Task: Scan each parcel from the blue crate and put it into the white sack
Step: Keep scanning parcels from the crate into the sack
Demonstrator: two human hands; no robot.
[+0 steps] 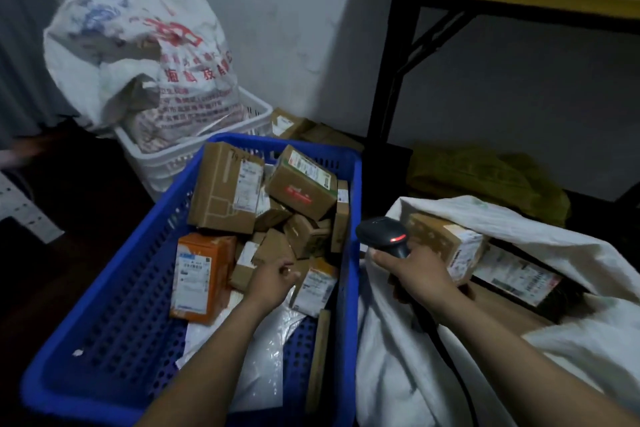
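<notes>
Left hand [273,279] is down in the blue crate [121,288], fingers curled over the small parcels in the middle, right next to a white-labelled one [315,284]. Honestly can't tell if it's actually got hold of anything. Right hand [419,274] is wrapped round the scanner [384,236] (red light is on), hovering at the mouth of the white sack [398,357], which has a couple of boxes [446,243] in it.

Crate's far from empty: an orange box [202,277] on the left, and bigger cartons [225,187] leaning on each other at the back.

Risks as I see it:
- Pulling one out of the middle could tip that pile.
- A label facing down means a missed scan.
- The sack's floppy edge could fold over, so a parcel slides off outside it.
</notes>
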